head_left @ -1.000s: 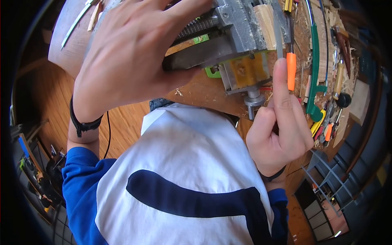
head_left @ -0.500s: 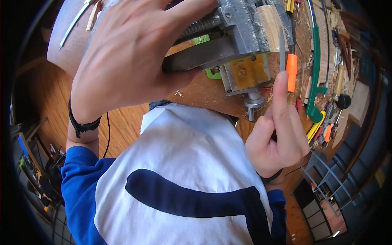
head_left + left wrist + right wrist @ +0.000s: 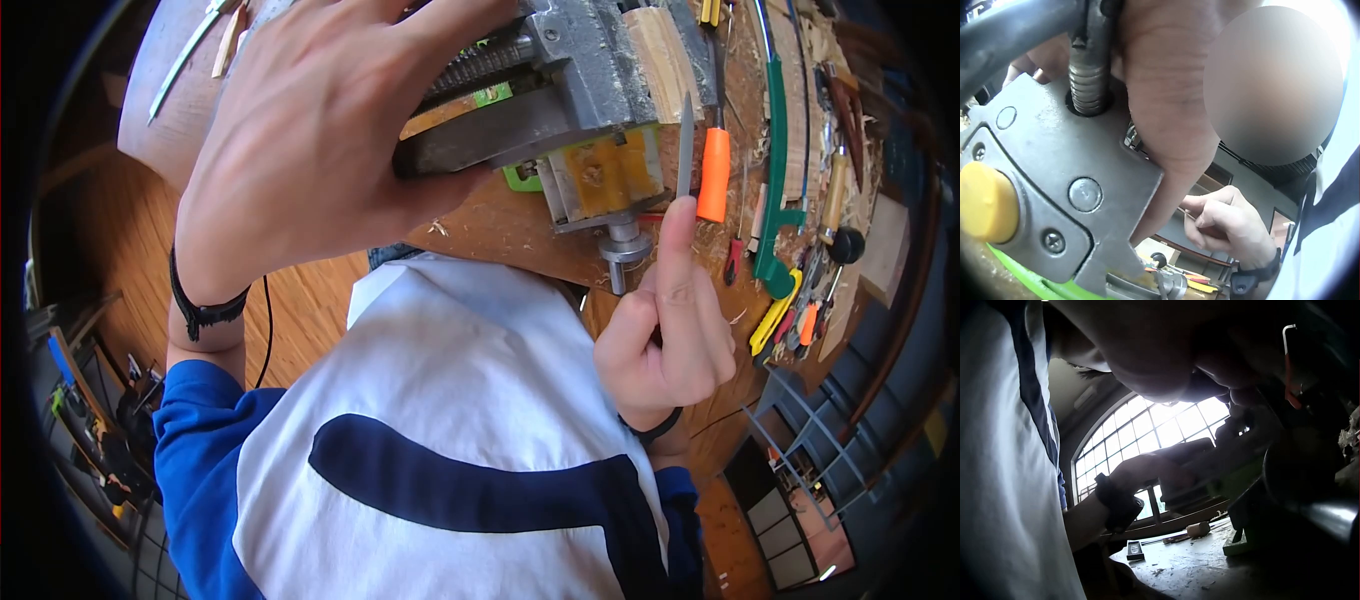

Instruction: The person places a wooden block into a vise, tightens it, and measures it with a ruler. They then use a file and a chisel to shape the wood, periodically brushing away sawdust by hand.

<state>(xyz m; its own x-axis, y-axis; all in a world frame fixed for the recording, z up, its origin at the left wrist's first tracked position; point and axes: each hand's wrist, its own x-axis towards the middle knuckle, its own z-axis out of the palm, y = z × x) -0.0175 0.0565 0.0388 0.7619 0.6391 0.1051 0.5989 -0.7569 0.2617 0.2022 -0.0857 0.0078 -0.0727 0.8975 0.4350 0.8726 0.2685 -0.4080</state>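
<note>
— Lower right of the frame?
— The right hand [image 3: 665,335] pinches a thin grey blade [image 3: 685,145], forefinger straight along it, probably a file.
— Farther up?
— The left hand [image 3: 320,130], fingers spread, presses on the grey vise [image 3: 570,90] at top centre, which clamps a wood block [image 3: 655,50].

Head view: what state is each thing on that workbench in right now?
Grey metal bench vise: jaws clamped on a pale wood block.
Left hand: spread open, resting on the vise.
Right hand: pinching a thin grey blade, upright.
Orange-handled tool: lying untouched.
</note>
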